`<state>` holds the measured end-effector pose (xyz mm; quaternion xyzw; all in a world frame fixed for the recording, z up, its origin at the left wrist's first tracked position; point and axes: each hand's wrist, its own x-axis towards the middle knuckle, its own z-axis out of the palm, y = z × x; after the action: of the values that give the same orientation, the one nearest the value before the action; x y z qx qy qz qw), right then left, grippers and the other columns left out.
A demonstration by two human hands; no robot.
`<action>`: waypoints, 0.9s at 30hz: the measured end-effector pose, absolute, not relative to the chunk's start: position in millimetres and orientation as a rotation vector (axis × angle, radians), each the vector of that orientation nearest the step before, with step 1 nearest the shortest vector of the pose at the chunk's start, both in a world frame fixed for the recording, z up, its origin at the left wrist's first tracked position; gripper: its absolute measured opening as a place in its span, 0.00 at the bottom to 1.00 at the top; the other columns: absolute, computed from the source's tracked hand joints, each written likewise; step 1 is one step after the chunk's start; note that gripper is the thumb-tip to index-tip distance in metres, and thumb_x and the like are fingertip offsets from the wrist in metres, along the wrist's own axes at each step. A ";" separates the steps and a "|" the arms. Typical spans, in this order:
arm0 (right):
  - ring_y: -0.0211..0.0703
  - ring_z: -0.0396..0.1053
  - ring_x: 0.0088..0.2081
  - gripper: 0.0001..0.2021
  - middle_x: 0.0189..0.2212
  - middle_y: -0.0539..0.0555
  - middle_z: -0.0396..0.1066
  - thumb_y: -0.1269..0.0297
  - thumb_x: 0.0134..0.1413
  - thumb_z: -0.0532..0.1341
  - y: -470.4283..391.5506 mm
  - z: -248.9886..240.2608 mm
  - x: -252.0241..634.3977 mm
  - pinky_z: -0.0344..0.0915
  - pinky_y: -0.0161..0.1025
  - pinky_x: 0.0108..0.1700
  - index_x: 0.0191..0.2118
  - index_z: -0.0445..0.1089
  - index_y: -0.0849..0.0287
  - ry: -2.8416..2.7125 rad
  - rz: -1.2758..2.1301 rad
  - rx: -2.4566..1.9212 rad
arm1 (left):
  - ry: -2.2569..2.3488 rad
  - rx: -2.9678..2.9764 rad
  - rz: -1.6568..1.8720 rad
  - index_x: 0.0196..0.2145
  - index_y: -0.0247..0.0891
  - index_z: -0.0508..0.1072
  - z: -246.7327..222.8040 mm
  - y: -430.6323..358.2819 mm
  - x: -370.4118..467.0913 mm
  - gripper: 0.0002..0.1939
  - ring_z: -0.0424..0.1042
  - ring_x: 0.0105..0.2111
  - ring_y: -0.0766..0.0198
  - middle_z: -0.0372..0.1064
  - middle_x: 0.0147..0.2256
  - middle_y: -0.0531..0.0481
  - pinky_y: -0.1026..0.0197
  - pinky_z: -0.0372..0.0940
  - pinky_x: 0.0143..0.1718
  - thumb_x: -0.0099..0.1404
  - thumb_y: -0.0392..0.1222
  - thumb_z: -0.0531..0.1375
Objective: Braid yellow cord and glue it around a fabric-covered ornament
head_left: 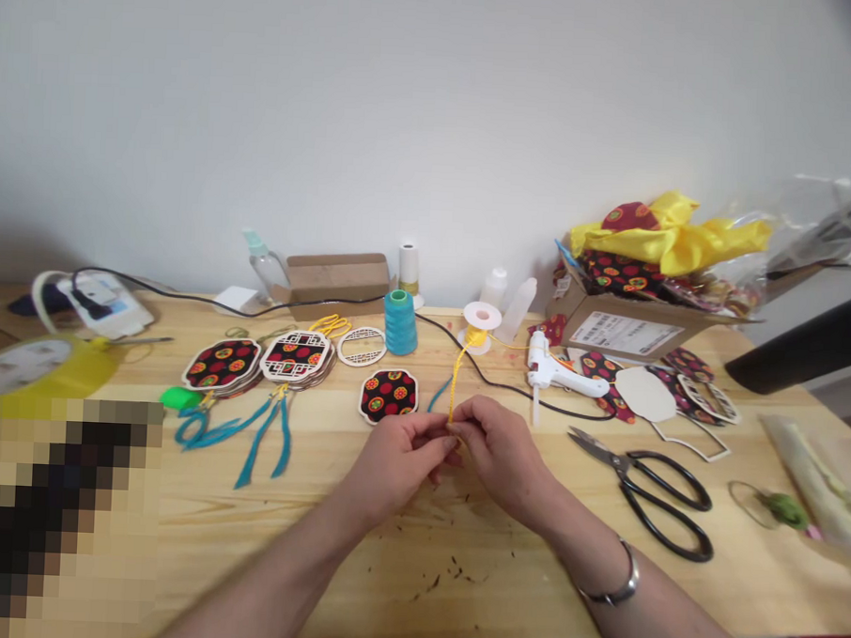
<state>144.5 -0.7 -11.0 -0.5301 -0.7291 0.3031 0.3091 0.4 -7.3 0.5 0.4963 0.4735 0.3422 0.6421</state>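
- the left hand (406, 457) pinches the yellow cord (454, 386) between thumb and forefinger.
- the right hand (499, 452) pinches the same cord, its fingertips close against the left ones.
- the cord lies between both hands and runs up from them to the white spool (483, 316).
- a patterned fabric piece (388, 396) lies just beyond the left hand.
- black-handled scissors (623, 467) lie open to the right, near a white glue gun (568, 376).
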 end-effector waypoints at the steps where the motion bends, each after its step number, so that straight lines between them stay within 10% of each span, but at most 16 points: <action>1: 0.37 0.63 0.26 0.07 0.23 0.50 0.67 0.73 0.51 0.53 -0.8 -10.2 144.5 0.57 0.33 0.29 0.25 0.64 0.58 -1.918 0.811 -1.392 | 1.110 1.148 0.779 0.36 0.37 0.76 0.8 -7.2 0.4 0.11 0.69 0.26 0.66 0.72 0.25 0.51 0.69 0.60 0.21 0.54 0.38 0.59; 27: 0.32 0.57 0.24 0.06 0.19 0.45 0.61 0.69 0.48 0.58 8.9 -1.2 152.6 0.55 0.30 0.28 0.23 0.64 0.60 -1.669 1.216 -1.224 | 1.062 1.047 0.806 0.27 0.33 0.76 -4.5 -3.9 -5.6 0.06 0.64 0.20 0.71 0.68 0.21 0.52 0.69 0.58 0.21 0.53 0.38 0.61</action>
<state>152.6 8.9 -1.2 -0.4752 -0.6483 0.4720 0.3621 -5.6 -3.9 -4.5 0.4631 0.4696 0.3565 0.6617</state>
